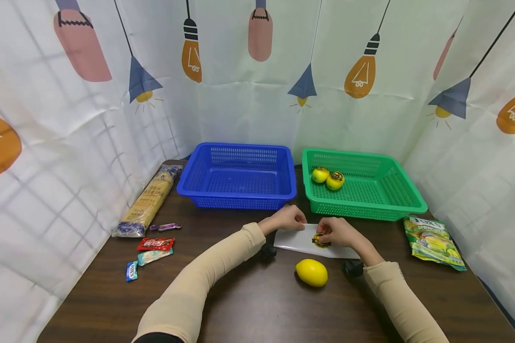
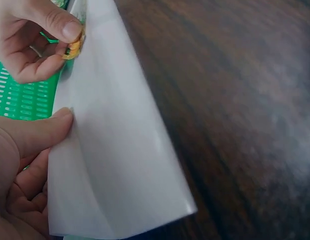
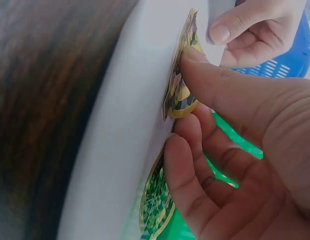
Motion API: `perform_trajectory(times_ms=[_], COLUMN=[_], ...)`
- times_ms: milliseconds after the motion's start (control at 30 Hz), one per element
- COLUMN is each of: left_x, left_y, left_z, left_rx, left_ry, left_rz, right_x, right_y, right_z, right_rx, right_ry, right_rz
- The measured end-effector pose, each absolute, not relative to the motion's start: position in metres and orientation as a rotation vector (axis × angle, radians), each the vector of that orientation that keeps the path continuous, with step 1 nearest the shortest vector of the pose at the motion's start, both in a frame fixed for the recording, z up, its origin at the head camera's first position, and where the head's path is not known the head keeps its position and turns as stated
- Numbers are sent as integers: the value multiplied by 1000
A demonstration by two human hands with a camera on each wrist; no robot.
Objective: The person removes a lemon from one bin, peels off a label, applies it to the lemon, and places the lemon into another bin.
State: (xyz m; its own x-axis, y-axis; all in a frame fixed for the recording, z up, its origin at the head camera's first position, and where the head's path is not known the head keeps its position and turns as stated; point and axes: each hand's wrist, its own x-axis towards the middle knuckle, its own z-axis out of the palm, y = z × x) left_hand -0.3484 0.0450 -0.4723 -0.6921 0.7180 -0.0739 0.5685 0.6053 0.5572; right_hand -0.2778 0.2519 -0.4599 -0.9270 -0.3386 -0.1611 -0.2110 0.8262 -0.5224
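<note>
A white sheet point(image 1: 289, 240) is held up over the table between both hands. My left hand point(image 1: 288, 219) pinches its edge, thumb in front and fingers behind in the left wrist view. My right hand point(image 1: 339, 233) pinches a gold-and-black sticker point(image 3: 181, 95) at the sheet's edge, thumb against fingers. Whether the sticker is wholly off the sheet, I cannot tell. Below it in the right wrist view is a green-and-gold sticker point(image 3: 157, 200). A yellow lemon point(image 1: 312, 273) lies on the table, nearer me than the sheet.
Behind the hands stand a blue basket point(image 1: 236, 202) and a green basket point(image 1: 365, 212), the green one holding two yellowish fruits point(image 1: 335, 181) with dark markings. At left lie a long yellow packet point(image 1: 150, 202) and several small wrapped sweets point(image 1: 156, 244). A green Fox's bag point(image 1: 433, 243) lies right.
</note>
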Motion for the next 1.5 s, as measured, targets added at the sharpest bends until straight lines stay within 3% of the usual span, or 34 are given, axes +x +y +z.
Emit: perform_trajectory(times_ms=[400,933,1167,1500], left_x=[-347,-341,-310,-253], left_y=[42,21,13,-4], left_z=[-472,-455,-447,-462], left_rx=[1060,1149,1409,1295], left_ry=[2538,2602,2529,2244], left_rz=[772,867,971,1086], right_x=[-277,-227,-208,-196], right_y=[253,227,225,223], right_z=[-452,-382,-392,-423], right_rx=[-541,-736,-727,-643], right_ry=[2749,2514,2461,2460], right_rz=[-714,-1146,-1110,-1148])
